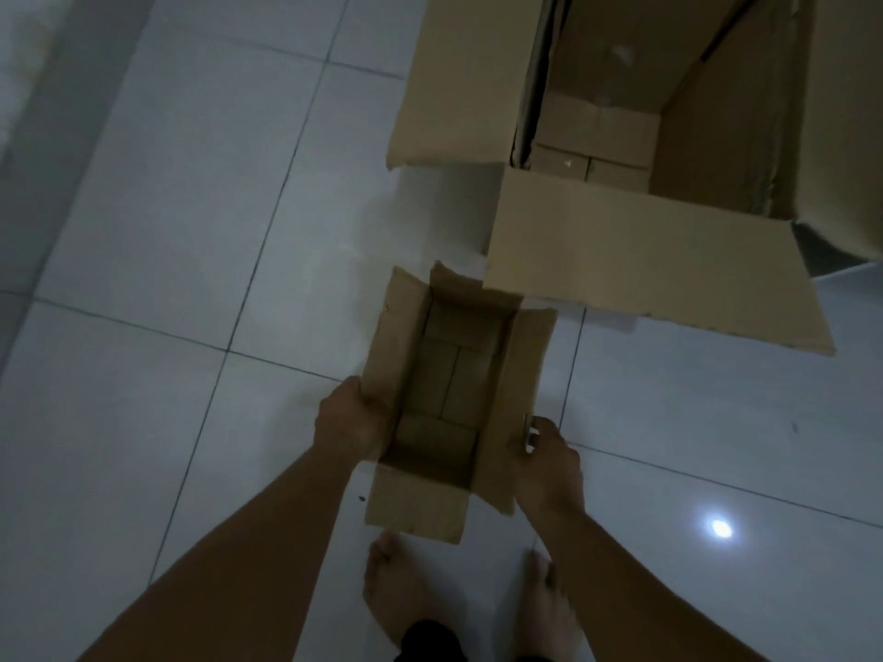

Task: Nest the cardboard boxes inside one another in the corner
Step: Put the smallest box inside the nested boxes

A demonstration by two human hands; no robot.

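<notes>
A small open cardboard box [449, 375] is held just above my feet, its flaps spread outward and its inside empty. My left hand [351, 420] grips its left side flap. On its right side, my right hand [549, 463] holds the right flap and wall. A much larger open cardboard box [621, 250] stands on the floor at the upper right, its near flap folded out over the small box's far end. Inside the large box a flat piece of cardboard leans along the left wall.
White floor tiles [191, 231] with dark grout lines spread to the left and below. My bare feet [396, 585] stand under the small box. A lamp reflection [720, 527] shines on the tile at the right. A wall base runs along the far left edge.
</notes>
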